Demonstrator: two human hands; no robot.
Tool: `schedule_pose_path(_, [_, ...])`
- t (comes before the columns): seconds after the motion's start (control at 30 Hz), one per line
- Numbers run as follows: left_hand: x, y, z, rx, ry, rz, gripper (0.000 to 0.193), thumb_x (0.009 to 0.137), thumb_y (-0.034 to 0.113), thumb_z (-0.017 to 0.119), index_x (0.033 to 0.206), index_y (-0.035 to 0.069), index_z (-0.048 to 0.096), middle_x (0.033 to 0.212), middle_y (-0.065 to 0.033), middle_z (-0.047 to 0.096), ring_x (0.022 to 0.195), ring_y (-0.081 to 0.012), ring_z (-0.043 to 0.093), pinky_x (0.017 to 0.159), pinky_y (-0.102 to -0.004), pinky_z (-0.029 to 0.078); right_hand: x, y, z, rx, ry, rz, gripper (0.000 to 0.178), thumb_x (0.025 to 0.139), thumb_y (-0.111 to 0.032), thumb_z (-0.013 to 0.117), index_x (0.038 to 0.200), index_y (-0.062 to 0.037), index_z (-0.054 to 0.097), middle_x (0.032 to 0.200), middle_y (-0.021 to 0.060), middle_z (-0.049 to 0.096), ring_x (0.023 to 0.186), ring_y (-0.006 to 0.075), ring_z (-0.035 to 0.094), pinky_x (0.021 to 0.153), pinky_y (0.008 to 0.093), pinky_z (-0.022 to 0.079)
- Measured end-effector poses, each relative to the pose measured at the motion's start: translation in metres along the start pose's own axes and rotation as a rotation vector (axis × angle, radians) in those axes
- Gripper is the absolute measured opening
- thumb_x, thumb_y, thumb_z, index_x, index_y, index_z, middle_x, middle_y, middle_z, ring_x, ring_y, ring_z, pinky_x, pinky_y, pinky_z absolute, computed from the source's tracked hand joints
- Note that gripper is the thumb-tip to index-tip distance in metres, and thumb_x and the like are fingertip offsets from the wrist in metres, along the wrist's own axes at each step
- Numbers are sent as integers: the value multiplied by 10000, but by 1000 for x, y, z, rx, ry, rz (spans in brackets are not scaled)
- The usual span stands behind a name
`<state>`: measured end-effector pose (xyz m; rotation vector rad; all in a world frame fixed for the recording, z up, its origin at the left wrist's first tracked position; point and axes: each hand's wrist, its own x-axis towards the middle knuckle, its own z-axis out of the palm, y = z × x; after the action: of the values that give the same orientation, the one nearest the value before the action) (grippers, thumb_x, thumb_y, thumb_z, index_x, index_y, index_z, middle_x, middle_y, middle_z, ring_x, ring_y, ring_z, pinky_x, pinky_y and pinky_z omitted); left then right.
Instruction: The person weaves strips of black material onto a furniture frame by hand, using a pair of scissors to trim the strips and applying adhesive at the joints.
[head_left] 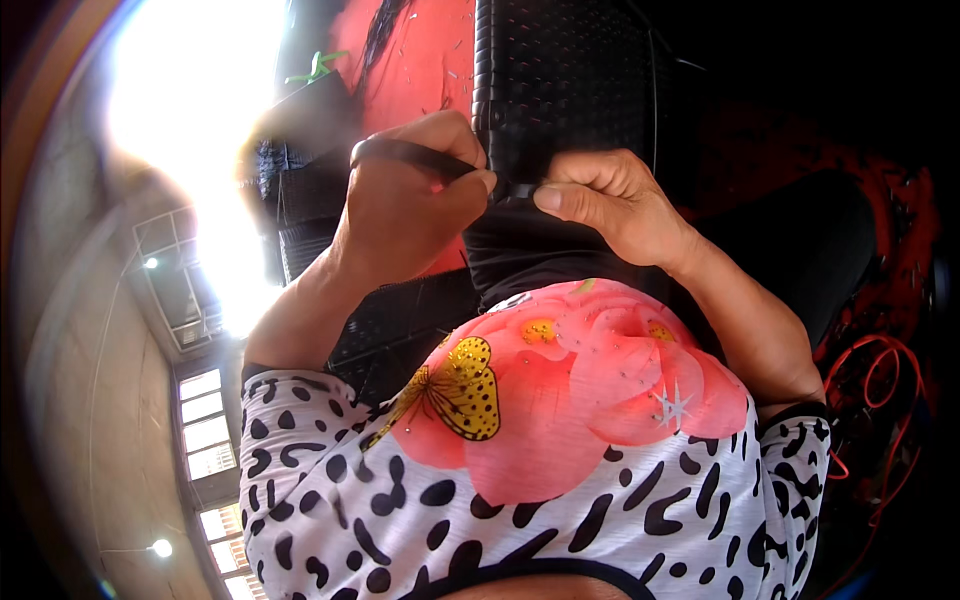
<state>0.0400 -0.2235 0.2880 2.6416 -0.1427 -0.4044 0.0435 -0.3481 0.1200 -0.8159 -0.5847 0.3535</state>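
A black woven panel (570,75), rattan-like with a rounded edge, stands close in front of me. At its near end both my hands are raised and close together. A flat black strip (412,154) runs across the back of my left hand (400,210), whose fingers are closed with thumb and forefinger pinching the strip at the panel's near left corner. My right hand (625,212) is closed too, its thumb pressed against the curled forefinger on a short dark strip end (520,190) that spans the gap between the hands. Whether this is one strip, I cannot tell.
Left of the panel lies a red surface (425,60) with dark scraps and loose black strands. A green piece (316,68) rests on a dark item. More black woven work (305,220) stands at the left. A red cord (875,365) lies coiled on the right, beyond my dark-trousered leg (820,240).
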Motion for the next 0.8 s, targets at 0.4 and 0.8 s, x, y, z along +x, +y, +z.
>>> schedule_pose_path(0.4, [3,-13,-30,221,28,159,150,668,-10,607,634,-11,461,563,-55,433,505,-119,397,458,-272,334,37,2,17,40,30,11,405,857,-230,591,571,-27,389,535,-27,293,541,60,273,482,258,285])
schedule_pose_path(0.8, [5,-12,-24,358,197,247,155,661,3,603,651,-11,449,577,-118,415,499,-246,393,489,-318,373,50,-7,12,-203,8,-16,394,850,-248,599,587,-14,423,519,-9,303,531,73,289,475,282,311])
